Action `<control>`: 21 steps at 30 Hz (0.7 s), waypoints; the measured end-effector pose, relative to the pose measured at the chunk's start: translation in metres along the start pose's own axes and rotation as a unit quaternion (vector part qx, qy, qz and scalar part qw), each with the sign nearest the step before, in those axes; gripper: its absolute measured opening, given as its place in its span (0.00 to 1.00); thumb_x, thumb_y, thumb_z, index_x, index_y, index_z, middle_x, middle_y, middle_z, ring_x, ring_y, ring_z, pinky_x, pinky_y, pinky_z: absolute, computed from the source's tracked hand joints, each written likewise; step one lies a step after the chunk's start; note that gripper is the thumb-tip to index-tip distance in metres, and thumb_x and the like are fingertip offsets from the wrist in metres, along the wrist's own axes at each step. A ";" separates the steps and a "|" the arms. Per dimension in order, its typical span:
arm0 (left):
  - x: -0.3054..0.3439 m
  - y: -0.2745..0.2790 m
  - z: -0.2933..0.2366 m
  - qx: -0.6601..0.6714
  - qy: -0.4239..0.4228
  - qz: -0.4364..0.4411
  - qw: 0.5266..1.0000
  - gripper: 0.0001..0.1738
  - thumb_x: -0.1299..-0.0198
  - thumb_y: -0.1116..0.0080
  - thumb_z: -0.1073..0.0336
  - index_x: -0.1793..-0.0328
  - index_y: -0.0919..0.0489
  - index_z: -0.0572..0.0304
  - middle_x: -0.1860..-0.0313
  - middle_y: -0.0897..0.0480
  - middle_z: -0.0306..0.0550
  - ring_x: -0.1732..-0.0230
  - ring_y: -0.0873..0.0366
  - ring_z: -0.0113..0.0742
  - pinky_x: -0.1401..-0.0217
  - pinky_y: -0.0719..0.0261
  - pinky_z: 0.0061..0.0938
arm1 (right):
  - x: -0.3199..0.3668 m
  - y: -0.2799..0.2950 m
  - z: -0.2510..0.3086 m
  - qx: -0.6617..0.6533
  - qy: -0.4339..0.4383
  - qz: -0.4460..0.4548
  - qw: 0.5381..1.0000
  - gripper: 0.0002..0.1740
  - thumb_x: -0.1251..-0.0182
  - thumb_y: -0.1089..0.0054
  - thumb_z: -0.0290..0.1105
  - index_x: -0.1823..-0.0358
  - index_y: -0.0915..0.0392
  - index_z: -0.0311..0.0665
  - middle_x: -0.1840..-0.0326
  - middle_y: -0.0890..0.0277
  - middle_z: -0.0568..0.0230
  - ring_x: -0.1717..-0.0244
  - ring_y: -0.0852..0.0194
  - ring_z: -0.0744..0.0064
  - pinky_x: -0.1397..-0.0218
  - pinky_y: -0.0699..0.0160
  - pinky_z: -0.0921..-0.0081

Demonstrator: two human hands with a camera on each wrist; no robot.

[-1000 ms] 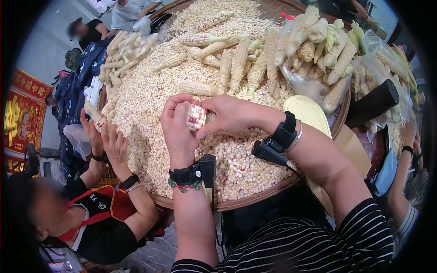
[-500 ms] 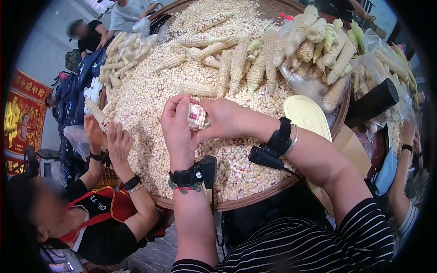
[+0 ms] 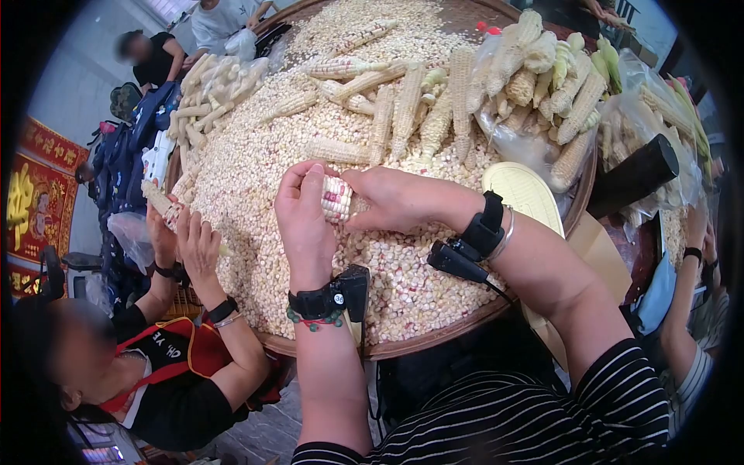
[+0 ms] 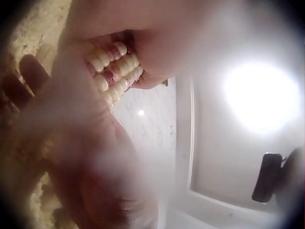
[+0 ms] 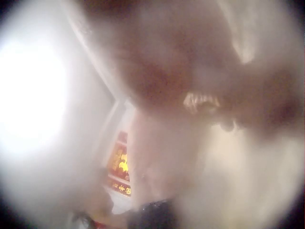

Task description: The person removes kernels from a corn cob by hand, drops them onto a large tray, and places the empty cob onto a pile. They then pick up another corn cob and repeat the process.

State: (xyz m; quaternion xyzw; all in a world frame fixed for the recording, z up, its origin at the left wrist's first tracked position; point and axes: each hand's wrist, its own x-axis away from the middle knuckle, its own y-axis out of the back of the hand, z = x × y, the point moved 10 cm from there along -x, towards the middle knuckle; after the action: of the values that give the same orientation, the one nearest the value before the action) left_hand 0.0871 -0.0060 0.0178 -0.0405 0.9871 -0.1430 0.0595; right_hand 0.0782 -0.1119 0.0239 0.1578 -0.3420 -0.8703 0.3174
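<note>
A corn cob piece (image 3: 336, 198) with white and dark red kernels is held between both hands, above a wide bed of loose kernels (image 3: 263, 170). My left hand (image 3: 306, 221) grips its left side, thumb upright along it. From the right, my right hand (image 3: 395, 198) curls round the other end, its fingers mostly behind the cob. Rows of white and red kernels (image 4: 114, 71) show between the hands in the left wrist view. The right wrist view is hazy, with only a small part of the cob (image 5: 201, 101) visible.
Several cobs (image 3: 407, 108) lie beyond the hands. Bagged cobs (image 3: 542, 85) are heaped at the right, near a yellow oval lid (image 3: 523, 198) and a black cylinder (image 3: 635, 174). At the left, another person's hands (image 3: 186, 240) hold a cob over the tray's rim.
The cob has turned slightly between my hands, and my right thumb and wrist have shifted a little. The neighbour's hands and cob at the left have moved slightly.
</note>
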 end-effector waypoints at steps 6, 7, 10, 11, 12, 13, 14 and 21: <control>0.001 -0.003 -0.003 -0.018 -0.005 -0.006 1.000 0.08 0.32 0.48 0.68 0.51 0.25 0.64 0.63 0.19 0.44 0.66 0.23 0.25 0.65 0.24 0.19 | 0.002 0.003 0.007 -0.046 0.015 -0.008 0.999 0.40 0.49 0.30 0.47 0.45 0.32 0.19 0.63 0.22 0.34 0.60 0.19 0.45 0.55 0.23 0.61; 0.003 -0.005 -0.004 -0.034 0.008 -0.010 0.999 0.08 0.32 0.48 0.68 0.51 0.25 0.63 0.64 0.19 0.44 0.67 0.23 0.24 0.67 0.24 0.18 | 0.000 0.003 0.004 -0.037 -0.002 -0.035 0.999 0.39 0.50 0.30 0.47 0.48 0.30 0.20 0.63 0.22 0.34 0.60 0.20 0.44 0.55 0.23 0.61; 0.002 -0.002 0.000 -0.045 0.020 -0.014 0.999 0.08 0.32 0.48 0.68 0.51 0.25 0.63 0.64 0.19 0.43 0.68 0.23 0.22 0.71 0.25 0.17 | -0.001 0.004 0.005 -0.023 -0.033 -0.061 0.997 0.36 0.50 0.30 0.47 0.52 0.28 0.20 0.63 0.22 0.33 0.60 0.20 0.42 0.55 0.22 0.60; 0.001 -0.001 0.001 -0.040 0.020 -0.013 0.999 0.07 0.32 0.48 0.68 0.51 0.25 0.62 0.64 0.19 0.43 0.69 0.23 0.22 0.72 0.26 0.16 | -0.001 0.006 0.004 -0.018 -0.047 -0.061 0.997 0.34 0.50 0.30 0.47 0.54 0.27 0.20 0.63 0.22 0.32 0.60 0.20 0.42 0.55 0.22 0.60; 0.001 -0.001 0.001 -0.039 0.020 -0.013 0.999 0.07 0.32 0.48 0.68 0.51 0.25 0.62 0.64 0.19 0.43 0.69 0.23 0.22 0.72 0.26 0.16 | -0.001 0.007 0.005 -0.018 -0.047 -0.060 0.997 0.34 0.50 0.30 0.47 0.54 0.27 0.20 0.63 0.22 0.32 0.60 0.20 0.42 0.55 0.22 0.60; 0.001 -0.001 0.000 -0.043 0.018 -0.015 0.999 0.07 0.32 0.48 0.68 0.52 0.25 0.63 0.64 0.19 0.43 0.69 0.23 0.22 0.71 0.25 0.17 | 0.000 0.006 0.005 -0.030 -0.048 -0.052 0.997 0.34 0.50 0.30 0.46 0.53 0.27 0.21 0.63 0.22 0.33 0.60 0.20 0.42 0.55 0.23 0.60; 0.001 -0.001 0.000 -0.047 0.017 -0.016 0.999 0.07 0.32 0.48 0.68 0.52 0.25 0.63 0.64 0.19 0.43 0.68 0.23 0.23 0.70 0.25 0.17 | 0.000 0.005 0.005 -0.043 -0.050 -0.044 0.997 0.34 0.49 0.31 0.46 0.52 0.27 0.22 0.63 0.22 0.34 0.60 0.20 0.43 0.55 0.23 0.60; -0.001 -0.003 0.002 -0.012 0.010 0.011 1.000 0.08 0.31 0.49 0.69 0.52 0.25 0.65 0.63 0.19 0.45 0.67 0.22 0.25 0.65 0.23 0.19 | -0.001 0.001 -0.004 -0.039 0.003 -0.012 0.999 0.32 0.46 0.31 0.45 0.48 0.28 0.28 0.63 0.21 0.40 0.60 0.19 0.47 0.55 0.23 0.62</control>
State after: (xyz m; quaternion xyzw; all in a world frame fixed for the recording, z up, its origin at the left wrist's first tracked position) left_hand 0.0884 -0.0090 0.0172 -0.0288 0.9896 -0.1311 0.0512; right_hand 0.0814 -0.1139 0.0217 0.1521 -0.3047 -0.8861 0.3144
